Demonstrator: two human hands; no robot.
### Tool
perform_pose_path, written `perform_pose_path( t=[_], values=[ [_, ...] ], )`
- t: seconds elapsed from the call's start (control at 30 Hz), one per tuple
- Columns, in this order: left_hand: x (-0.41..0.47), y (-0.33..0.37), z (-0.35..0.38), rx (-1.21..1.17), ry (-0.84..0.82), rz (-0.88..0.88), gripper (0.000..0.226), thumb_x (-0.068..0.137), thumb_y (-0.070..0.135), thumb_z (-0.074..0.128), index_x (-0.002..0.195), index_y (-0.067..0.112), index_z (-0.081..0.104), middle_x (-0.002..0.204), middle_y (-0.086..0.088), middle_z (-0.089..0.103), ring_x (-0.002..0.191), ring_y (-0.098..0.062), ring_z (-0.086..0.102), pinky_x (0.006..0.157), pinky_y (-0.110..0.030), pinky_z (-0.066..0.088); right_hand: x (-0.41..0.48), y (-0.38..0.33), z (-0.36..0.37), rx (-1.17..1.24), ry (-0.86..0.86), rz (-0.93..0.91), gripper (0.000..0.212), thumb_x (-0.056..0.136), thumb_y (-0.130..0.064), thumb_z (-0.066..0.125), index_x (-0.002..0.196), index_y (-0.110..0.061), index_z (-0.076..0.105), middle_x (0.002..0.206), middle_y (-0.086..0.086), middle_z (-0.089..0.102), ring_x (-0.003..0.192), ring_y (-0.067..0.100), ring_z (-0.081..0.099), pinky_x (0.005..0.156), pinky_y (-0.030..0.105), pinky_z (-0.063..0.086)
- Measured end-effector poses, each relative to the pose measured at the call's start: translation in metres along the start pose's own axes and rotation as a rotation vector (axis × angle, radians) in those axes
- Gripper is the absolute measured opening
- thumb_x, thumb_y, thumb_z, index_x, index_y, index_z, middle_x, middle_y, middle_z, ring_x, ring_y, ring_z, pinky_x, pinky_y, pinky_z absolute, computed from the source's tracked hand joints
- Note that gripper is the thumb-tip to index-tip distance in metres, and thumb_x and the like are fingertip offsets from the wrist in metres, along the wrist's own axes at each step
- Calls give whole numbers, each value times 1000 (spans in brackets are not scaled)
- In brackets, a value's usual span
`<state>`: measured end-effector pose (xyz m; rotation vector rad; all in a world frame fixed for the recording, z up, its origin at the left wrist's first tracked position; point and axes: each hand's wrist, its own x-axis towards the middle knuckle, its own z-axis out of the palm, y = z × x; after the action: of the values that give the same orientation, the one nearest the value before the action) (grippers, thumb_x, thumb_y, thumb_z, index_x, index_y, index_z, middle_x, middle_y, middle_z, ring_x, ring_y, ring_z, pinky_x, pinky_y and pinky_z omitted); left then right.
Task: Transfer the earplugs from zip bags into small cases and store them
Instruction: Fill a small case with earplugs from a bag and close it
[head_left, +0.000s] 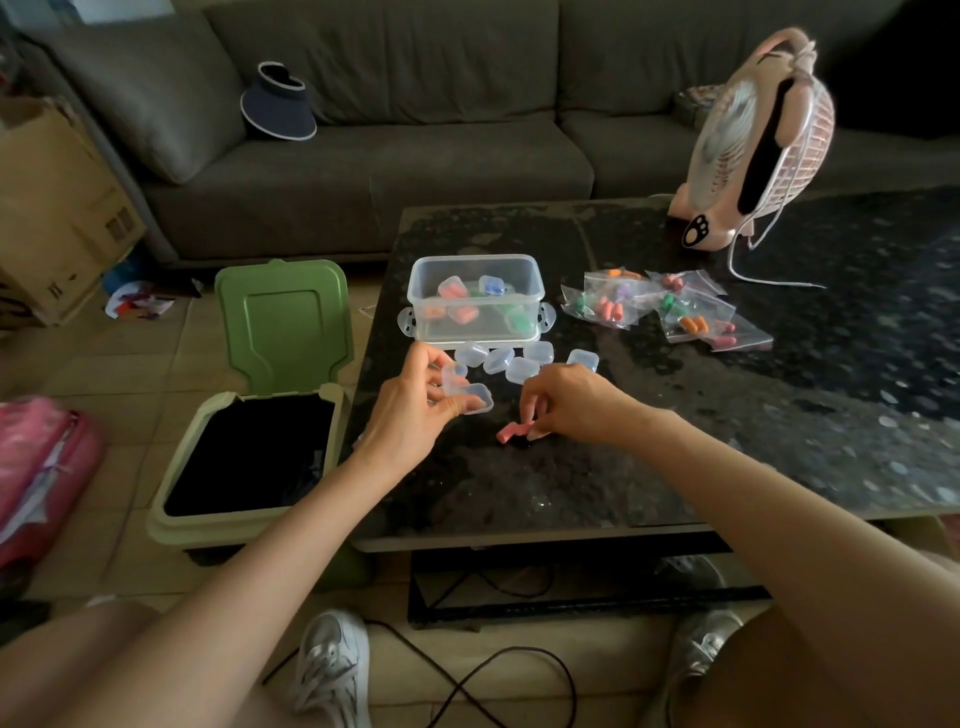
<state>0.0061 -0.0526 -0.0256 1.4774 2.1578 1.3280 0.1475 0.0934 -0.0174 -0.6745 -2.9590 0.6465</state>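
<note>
— What are the hands doing?

— The left hand (415, 410) grips an open small case (467, 397), lid hinged up, just above the table (727, 426). The right hand (566, 402) is near it but apart, its fingertips pinching the pink earplugs (511, 431), which lie on the dark tabletop.

— And past the hands?

— A cluster of empty cases (519, 361) sits just beyond the fingers, all clear plastic. Behind those stands a clear tub (475, 299), lid off, with filled cases inside (orange, blue and green show through the wall).

— Where are the bags?

— The zip bags (675, 312) lie in a loose heap to the right of the tub, holding earplugs in orange, green, purple and pink.

— Anything else?

— A green bin (260, 441) stands on the floor by the table's left edge, its lid up. A pink fan (753, 140) stands at the table's far side, and a grey sofa (415, 156) with a dark visor (278, 104) on it is behind.
</note>
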Motion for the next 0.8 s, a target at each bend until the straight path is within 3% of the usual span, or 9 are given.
perform_pose_path(
  t=[0.2, 0.4, 0.5, 0.6, 0.67, 0.8],
  values=[
    [0, -3, 1, 25, -18, -21, 44, 76, 21, 76, 106, 12, 44, 112, -4, 66, 90, -11, 65, 74, -19, 51, 2, -7, 7, 32, -16, -92, 19, 75, -27, 78, 79, -12, 68, 89, -4, 62, 82, 11, 58, 73, 27, 50],
    [1, -3, 3, 27, -24, -23, 43, 76, 20, 76, 103, 14, 44, 111, -5, 66, 89, -13, 65, 74, -20, 51, 3, -10, 17, 1, 15, -157, 19, 83, -23, 72, 78, -7, 63, 82, -5, 57, 75, 9, 53, 67, 21, 45],
    [1, -5, 3, 51, -29, -21, 44, 76, 19, 77, 106, 11, 46, 111, -6, 66, 91, -16, 66, 74, -23, 52, 4, -11, 5, 57, 139, -137, 18, 80, -21, 74, 73, -12, 60, 73, -14, 50, 72, 10, 53, 66, 21, 42],
    [2, -7, 4, 51, -50, -49, 49, 72, 21, 79, 108, 12, 47, 109, -5, 66, 92, -18, 67, 82, -38, 55, 6, -15, -8, 186, 332, -110, 28, 76, -21, 78, 66, -20, 51, 77, -5, 54, 70, 17, 59, 65, 26, 49],
    [1, -6, 6, 24, -59, -54, 53, 68, 21, 81, 107, 12, 47, 106, -4, 67, 89, -19, 68, 83, -44, 54, 5, -20, -8, 216, 370, -165, 27, 76, -20, 78, 68, -18, 53, 78, -4, 54, 68, 17, 59, 63, 25, 50],
    [1, -1, 10, -13, -68, -23, 48, 71, 19, 80, 106, 13, 47, 98, 1, 68, 87, -14, 68, 83, -36, 55, 6, -24, 8, 86, 306, -283, 14, 77, -15, 75, 78, -11, 61, 84, -1, 53, 72, 21, 59, 66, 37, 54]
  ],
)
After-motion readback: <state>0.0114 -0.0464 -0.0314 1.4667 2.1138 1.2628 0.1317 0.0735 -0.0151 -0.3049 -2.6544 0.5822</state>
